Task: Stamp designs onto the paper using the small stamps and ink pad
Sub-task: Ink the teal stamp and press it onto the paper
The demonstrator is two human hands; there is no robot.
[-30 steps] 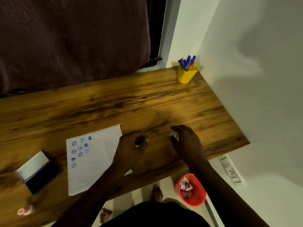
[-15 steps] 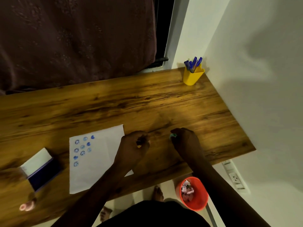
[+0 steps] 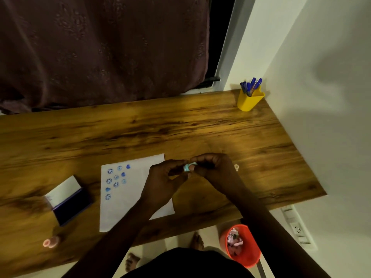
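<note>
A white sheet of paper (image 3: 130, 199) lies on the wooden desk (image 3: 180, 129), with several blue stamped faces and hearts in its upper left part. My left hand (image 3: 162, 181) and my right hand (image 3: 212, 165) meet just right of the paper's top corner, and both pinch a small teal stamp (image 3: 187, 167) between their fingertips. The open ink pad (image 3: 68, 199), dark blue with a white lid, sits left of the paper. A small pale stamp (image 3: 236, 167) stands on the desk right of my right hand. A pink stamp (image 3: 50, 242) lies near the front left edge.
A yellow cup of blue pens (image 3: 250, 97) stands at the desk's far right corner against the white wall. A dark curtain hangs behind the desk. Below the front edge an orange bin (image 3: 243, 247) sits on the floor, beside a wall socket strip (image 3: 297, 227).
My right hand has lifted the teal stamp off the desk and moved left. My left hand has come up to meet it, and both now hold the stamp together.
</note>
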